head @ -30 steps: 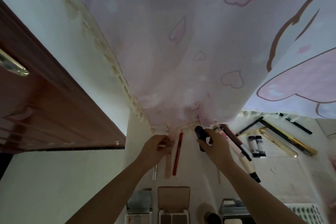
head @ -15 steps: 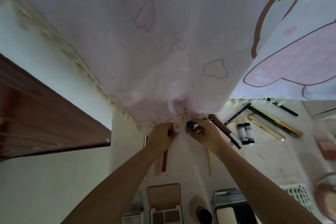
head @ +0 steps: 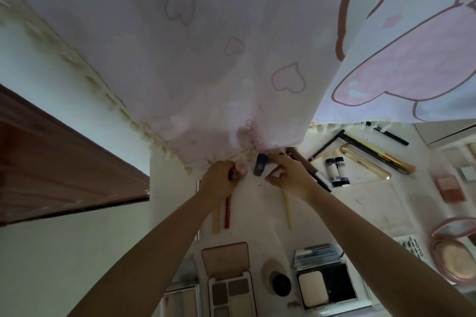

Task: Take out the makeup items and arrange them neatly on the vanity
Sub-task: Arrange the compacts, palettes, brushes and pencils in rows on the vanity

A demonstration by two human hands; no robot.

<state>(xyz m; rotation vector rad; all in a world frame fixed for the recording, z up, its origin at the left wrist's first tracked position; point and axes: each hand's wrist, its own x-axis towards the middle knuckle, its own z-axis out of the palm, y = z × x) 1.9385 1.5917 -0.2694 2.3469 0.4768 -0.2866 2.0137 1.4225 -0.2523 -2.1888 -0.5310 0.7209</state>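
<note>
**Inspector:** Fingers first. Right hand (head: 288, 177) pinches a dark tube (head: 260, 168), held just above the vanity (head: 373, 203). Left hand (head: 219, 180) is curled on something small and pink, possibly a cap; the view is too poor to confirm.

**Clerk:** And progress?

**Inspector:** Well advanced, I judge. Pencils (head: 228, 210) lie in a row below the hands, palettes (head: 229, 288) line the near edge, brushes (head: 376, 154) and vials (head: 337, 171) lie to the right. Remaining: seat this tube. The curtain (head: 231, 59) hides the rear.
</note>
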